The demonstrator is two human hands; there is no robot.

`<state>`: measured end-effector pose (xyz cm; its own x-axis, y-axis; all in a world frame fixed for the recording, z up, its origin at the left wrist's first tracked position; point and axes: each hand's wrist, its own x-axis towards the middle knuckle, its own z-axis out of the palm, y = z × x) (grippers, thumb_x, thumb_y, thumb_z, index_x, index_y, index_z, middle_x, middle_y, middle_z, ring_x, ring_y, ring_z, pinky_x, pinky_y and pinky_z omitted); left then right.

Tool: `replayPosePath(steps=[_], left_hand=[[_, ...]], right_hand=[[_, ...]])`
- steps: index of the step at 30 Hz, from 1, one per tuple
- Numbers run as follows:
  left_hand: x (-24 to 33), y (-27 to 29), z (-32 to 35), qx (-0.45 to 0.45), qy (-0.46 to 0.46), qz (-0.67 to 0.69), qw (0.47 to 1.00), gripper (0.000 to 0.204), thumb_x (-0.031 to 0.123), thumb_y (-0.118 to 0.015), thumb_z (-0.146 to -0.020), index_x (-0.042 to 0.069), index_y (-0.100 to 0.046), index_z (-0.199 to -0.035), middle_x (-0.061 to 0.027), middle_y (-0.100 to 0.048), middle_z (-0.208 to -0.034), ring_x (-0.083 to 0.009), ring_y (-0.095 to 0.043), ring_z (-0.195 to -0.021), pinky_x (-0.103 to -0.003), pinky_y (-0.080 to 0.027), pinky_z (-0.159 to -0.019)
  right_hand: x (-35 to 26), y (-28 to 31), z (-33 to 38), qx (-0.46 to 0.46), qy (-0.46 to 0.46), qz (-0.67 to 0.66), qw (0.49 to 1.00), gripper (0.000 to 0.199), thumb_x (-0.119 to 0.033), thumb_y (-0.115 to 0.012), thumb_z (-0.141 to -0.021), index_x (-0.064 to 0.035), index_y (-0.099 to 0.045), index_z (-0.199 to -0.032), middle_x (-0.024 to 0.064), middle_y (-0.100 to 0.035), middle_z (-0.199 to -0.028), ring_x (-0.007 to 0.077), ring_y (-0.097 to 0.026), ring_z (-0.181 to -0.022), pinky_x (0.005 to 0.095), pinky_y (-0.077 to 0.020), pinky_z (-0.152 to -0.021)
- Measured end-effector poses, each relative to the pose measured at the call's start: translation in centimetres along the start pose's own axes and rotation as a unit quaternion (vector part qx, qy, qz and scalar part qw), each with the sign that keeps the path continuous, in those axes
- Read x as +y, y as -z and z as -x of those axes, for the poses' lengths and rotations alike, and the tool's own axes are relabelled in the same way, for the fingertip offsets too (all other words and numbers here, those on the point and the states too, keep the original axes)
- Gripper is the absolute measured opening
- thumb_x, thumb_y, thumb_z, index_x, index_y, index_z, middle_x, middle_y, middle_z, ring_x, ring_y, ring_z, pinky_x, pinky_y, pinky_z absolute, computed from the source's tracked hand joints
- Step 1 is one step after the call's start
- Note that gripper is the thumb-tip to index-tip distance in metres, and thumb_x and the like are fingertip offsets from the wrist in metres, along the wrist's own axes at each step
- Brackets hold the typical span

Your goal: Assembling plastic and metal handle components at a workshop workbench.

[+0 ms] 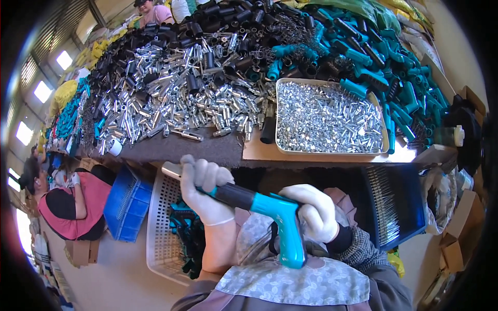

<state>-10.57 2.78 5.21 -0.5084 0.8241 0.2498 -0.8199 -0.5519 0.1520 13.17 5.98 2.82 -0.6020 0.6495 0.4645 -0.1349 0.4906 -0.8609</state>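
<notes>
In front of my body is a teal pistol-grip tool with a black barrel sleeve and a metal front end pointing up and left. My left hand, in a pale glove with greyed fingertips, is closed around the front of the barrel. At the rear of the teal body, my right hand, also gloved, has its fingers curled and its thumb side against the tool. The handle hangs down over my patterned apron. What lies inside the right fingers is partly hidden.
A bench holds heaps of metal tubes, black sleeves, springs and teal housings. A tray of small metal parts stands at its front edge. Below are a white basket and blue crates. A person in pink sits left.
</notes>
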Motion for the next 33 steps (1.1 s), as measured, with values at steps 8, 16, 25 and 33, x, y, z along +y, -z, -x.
replayPosePath(steps=[8,16,25,33], left_hand=[[-0.4,-0.4,-0.9,0.074,-0.044,0.001,0.996,0.019,0.018,-0.058,-0.104,0.018,-0.051,-0.086,0.0098,-0.026,-0.063,-0.0035,-0.023,-0.051,-0.025,-0.023,-0.051],[-2.3,-1.2,3.8,-0.290,0.056,-0.135,0.946,0.024,0.000,-0.073,-0.073,0.004,-0.055,-0.089,-0.0098,-0.060,-0.062,-0.0231,-0.050,-0.043,-0.036,-0.045,-0.050],[0.0,2.4,-7.8,-0.095,-0.098,-0.901,0.413,0.040,0.020,-0.072,-0.084,-0.001,-0.069,-0.119,-0.0183,-0.070,-0.116,-0.0294,-0.067,-0.108,-0.037,-0.051,-0.095],[1.1,6.1,-11.5,-0.089,-0.039,-0.959,0.267,0.035,0.023,-0.080,-0.077,0.005,-0.069,-0.105,-0.0186,-0.072,-0.101,-0.0366,-0.068,-0.099,-0.045,-0.053,-0.089]], right_hand=[[-1.6,0.5,-1.4,-0.145,0.260,0.158,0.942,0.048,-0.049,-0.075,-0.080,-0.0050,-0.062,-0.094,0.0179,-0.066,-0.116,0.0388,-0.063,-0.108,0.0588,-0.0413,-0.103],[7.8,-1.3,1.5,-0.088,-0.193,-0.052,0.976,0.043,-0.041,-0.046,-0.106,-0.0020,-0.065,-0.112,0.0111,-0.069,-0.098,0.0203,-0.066,-0.086,0.0336,-0.0540,-0.079],[2.8,0.0,-0.6,-0.055,-0.288,-0.328,0.898,0.047,-0.038,-0.056,-0.101,0.0021,-0.054,-0.125,0.0057,-0.062,-0.080,0.0120,-0.060,-0.068,0.0283,-0.0490,-0.065],[2.3,-1.0,-1.1,-0.032,-0.262,-0.288,0.921,0.040,-0.011,-0.062,-0.089,-0.0006,-0.054,-0.127,0.0092,-0.064,-0.090,0.0162,-0.064,-0.078,0.0303,-0.0526,-0.077]])
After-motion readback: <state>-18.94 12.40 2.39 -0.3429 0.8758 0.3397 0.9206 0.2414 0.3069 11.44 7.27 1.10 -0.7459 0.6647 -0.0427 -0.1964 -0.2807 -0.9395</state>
